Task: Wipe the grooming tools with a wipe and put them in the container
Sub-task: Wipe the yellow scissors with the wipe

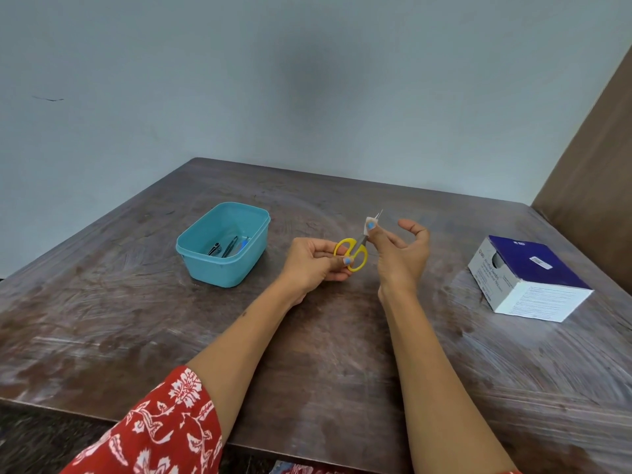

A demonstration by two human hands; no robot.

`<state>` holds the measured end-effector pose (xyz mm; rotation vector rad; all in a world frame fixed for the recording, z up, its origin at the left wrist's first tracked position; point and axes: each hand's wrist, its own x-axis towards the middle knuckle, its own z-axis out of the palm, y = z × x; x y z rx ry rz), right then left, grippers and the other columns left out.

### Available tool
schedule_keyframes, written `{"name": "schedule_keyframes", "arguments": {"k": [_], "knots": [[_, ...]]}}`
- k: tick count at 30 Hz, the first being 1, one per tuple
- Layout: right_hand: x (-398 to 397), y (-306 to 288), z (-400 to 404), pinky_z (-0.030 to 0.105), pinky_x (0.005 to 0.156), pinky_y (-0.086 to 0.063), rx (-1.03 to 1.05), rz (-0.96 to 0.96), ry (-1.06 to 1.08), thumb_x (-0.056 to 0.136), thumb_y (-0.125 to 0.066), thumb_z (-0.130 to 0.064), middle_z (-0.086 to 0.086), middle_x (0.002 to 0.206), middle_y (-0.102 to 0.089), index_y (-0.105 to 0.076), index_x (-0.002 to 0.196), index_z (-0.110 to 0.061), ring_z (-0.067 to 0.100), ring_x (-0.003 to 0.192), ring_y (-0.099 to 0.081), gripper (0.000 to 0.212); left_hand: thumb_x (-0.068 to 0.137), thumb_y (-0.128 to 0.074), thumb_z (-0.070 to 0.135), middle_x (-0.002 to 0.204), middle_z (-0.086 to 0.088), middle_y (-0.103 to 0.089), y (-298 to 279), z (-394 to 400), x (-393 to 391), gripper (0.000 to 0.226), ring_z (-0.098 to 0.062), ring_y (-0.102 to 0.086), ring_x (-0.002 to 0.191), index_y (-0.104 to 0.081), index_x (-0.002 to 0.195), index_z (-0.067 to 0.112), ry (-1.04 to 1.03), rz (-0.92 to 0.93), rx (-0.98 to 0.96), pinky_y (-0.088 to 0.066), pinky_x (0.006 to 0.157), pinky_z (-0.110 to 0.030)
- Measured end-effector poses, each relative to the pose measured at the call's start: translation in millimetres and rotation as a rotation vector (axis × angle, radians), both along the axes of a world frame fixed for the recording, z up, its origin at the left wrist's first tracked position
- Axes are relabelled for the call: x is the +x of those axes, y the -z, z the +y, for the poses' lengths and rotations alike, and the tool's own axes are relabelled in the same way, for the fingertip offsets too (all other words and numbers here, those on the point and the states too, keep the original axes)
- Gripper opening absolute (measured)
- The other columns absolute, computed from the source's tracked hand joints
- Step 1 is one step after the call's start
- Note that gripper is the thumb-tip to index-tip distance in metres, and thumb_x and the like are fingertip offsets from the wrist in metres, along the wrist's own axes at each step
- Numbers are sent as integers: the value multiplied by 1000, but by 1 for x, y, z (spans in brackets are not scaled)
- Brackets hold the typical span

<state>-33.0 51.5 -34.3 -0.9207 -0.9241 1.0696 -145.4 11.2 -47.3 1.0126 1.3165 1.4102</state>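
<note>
My left hand [316, 265] grips the yellow handles of small scissors [354, 252] above the middle of the table. Their thin blades point up and away. My right hand [400, 248] pinches a small white wipe [370, 224] around the blades with thumb and forefinger, the other fingers spread. A teal plastic container [191, 254] stands to the left of my hands. It holds a few metal grooming tools [228, 247], one with a blue part.
A blue and white cardboard box [528, 280] lies at the right of the dark wooden table [307, 354]. A pale wall runs behind the table, and a brown panel rises at the far right.
</note>
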Motion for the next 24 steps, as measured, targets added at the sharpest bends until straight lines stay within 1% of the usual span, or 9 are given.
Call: {"name": "schedule_keyframes", "arguments": {"k": [4,7,8,10,13,18,21,24], "knots": [[2,2,2,6,60,-46,28,-48,-10,72,-78,-4,-4,67,-67,-43,101,-14,-2,57,-64,47,78,-67,-5,74,-11,-68,1,1,1,15,-13,-68,59,-66,92,-4,-56,-2,13,-59,59,-24],[1,6,1,3,53,-41,48,-197,-64,73,-77,-2,-10,57,-64,-44,101,-12,-8,50,-59,44,77,-67,-4,66,-5,-69,2,3,-3,12,-12,-68,59,-67,89,0,-108,-50,34,-58,58,-23],[1,8,2,3,51,-40,44,-233,-80,73,-77,-2,-10,57,-64,-45,101,-12,-8,49,-58,44,77,-68,-4,66,-4,-69,2,3,-4,11,-12,-69,59,-67,85,3,-119,-51,37,-58,59,-24],[3,9,4,4,51,-42,27,-280,-110,72,-77,-3,-5,63,-64,-45,100,-12,-8,48,-58,44,77,-68,-3,69,-6,-69,2,2,-6,11,-12,-69,60,-67,81,6,-133,-53,47,-59,60,-25],[6,12,5,4,51,-42,17,-334,-152,73,-77,-3,-1,67,-66,-46,101,-13,-7,50,-60,43,77,-67,-3,74,-9,-69,2,3,-9,10,-14,-69,63,-67,83,5,-135,-51,47,-59,63,-26],[4,8,1,2,55,-42,88,-311,-160,77,-73,-3,-4,70,-67,-47,105,-12,-9,56,-61,39,78,-66,-4,76,-12,-70,3,3,-9,11,-15,-70,64,-66,87,3,-64,-69,38,-59,63,-27],[4,10,1,2,57,-43,83,-318,-170,77,-75,-6,-6,70,-67,-48,105,-13,-9,58,-63,40,78,-66,-3,77,-11,-70,2,2,-8,12,-16,-70,66,-66,88,3,-82,-106,37,-59,64,-28],[3,13,0,2,57,-44,63,-341,-197,75,-76,-7,-8,69,-66,-48,105,-13,-10,57,-61,41,78,-66,-2,82,-13,-71,1,3,-10,14,-17,-71,71,-66,92,2,-101,-122,49,-60,68,-30]]}}
